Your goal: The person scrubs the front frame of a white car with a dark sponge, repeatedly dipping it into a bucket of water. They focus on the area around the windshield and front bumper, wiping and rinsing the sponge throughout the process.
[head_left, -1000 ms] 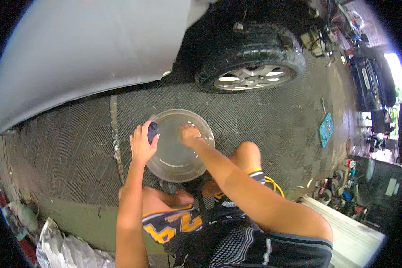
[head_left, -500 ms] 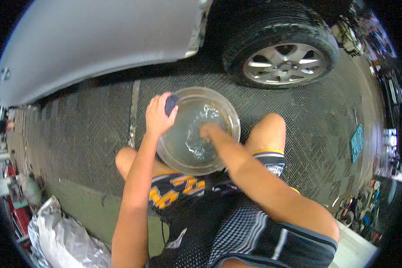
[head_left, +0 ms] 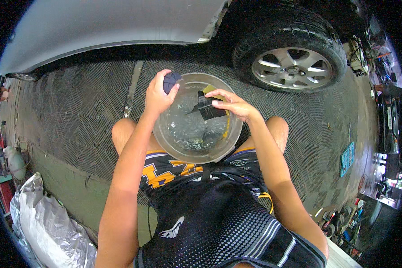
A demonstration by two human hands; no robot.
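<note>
Left hand [head_left: 157, 94] grip closed on dark cloth [head_left: 170, 81]; right hand [head_left: 233, 103] pinches black sheet [head_left: 206, 107] over clear bowl [head_left: 196, 154] of water.

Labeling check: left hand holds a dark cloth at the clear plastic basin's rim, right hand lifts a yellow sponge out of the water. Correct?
One error: in the head view, the right hand lifts a dark wet cloth, not a yellow sponge. The rest stands.

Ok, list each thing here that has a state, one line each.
basin: holds water, sits between the knees
left hand: closed on a dark sponge at the rim
right hand: pinching a dark wet cloth, lifted above the water
car wheel: standing on the ground
</note>
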